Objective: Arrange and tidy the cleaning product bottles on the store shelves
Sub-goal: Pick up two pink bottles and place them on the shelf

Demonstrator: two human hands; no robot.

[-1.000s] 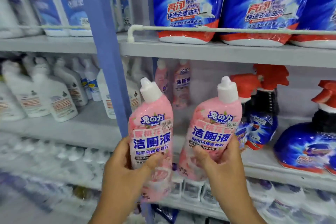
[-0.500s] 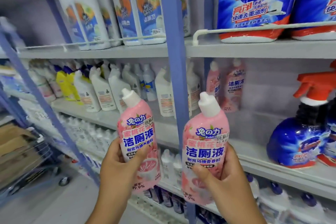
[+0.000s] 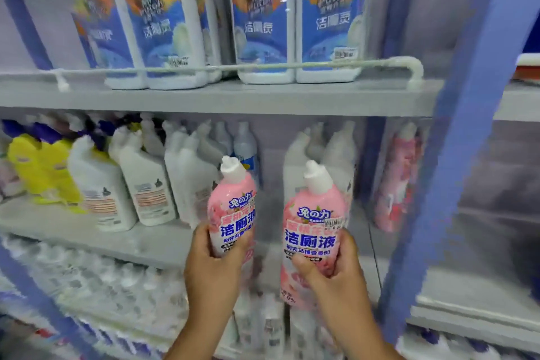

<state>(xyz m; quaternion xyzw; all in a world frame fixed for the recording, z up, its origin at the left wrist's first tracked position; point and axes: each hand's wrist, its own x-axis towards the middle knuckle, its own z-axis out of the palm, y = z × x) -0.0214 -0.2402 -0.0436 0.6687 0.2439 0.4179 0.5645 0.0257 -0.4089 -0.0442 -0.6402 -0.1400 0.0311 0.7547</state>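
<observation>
1. The left hand (image 3: 211, 264) grasps a pink bottle (image 3: 232, 213) round its lower body, thumb across the front label, holding it upright with the white cap tilted slightly left.
2. The right hand (image 3: 333, 275) grasps a second pink bottle (image 3: 314, 231) the same way, thumb over the lower label, fingers wrapped behind.
3. Both bottles are held side by side, apart from each other, in the air in front of the middle shelf (image 3: 146, 239) near its right end.
4. Behind them on that shelf stand white bottles (image 3: 146, 187) in rows; yellow bottles (image 3: 41, 166) stand toward its left end.
5. A blue upright post (image 3: 455, 155) rises just right of the right hand's bottle; beyond it, blurred, more pink bottles (image 3: 399, 175) stand on the neighbouring shelf.
6. The upper shelf (image 3: 219, 96) carries tall white bottles with blue labels (image 3: 263, 17) behind a white guard rail (image 3: 233, 67) along its front edge.
7. The lower shelf is blurred; small white bottles (image 3: 87, 280) can just be made out.
</observation>
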